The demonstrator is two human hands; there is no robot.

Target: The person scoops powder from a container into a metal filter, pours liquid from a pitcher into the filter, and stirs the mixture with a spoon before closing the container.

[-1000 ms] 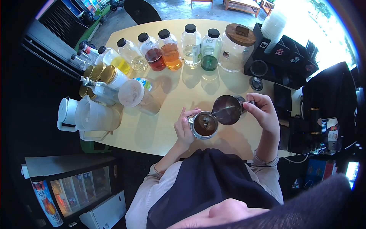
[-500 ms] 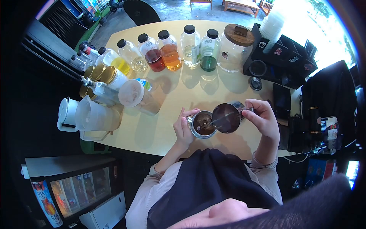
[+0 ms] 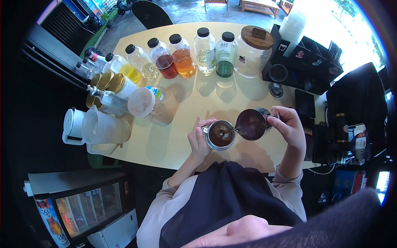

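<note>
My left hand (image 3: 199,138) is at the left side of a metal cup (image 3: 221,135) by its handle, the fingers partly wrapped round it. Brown liquid with some foam shows inside that cup. To the right, my right hand (image 3: 284,124) grips the handle of a metal pitcher (image 3: 251,124). Dark brown liquid fills the pitcher, which is tilted to the left. Its spout is over the cup's right rim, and a thin stream seems to run between them.
Several black-capped bottles (image 3: 184,62) line the table's far side beside a wooden-lidded jar (image 3: 249,56). On the left stand a powder jar (image 3: 151,107), gold-lidded jars (image 3: 120,84) and a plastic pitcher (image 3: 105,126). A black organizer (image 3: 306,60) with cups is at the back right.
The pitcher in my right hand has shifted slightly right and up, and its tilt looks smaller. My left hand and the cup are nearly where they were.
</note>
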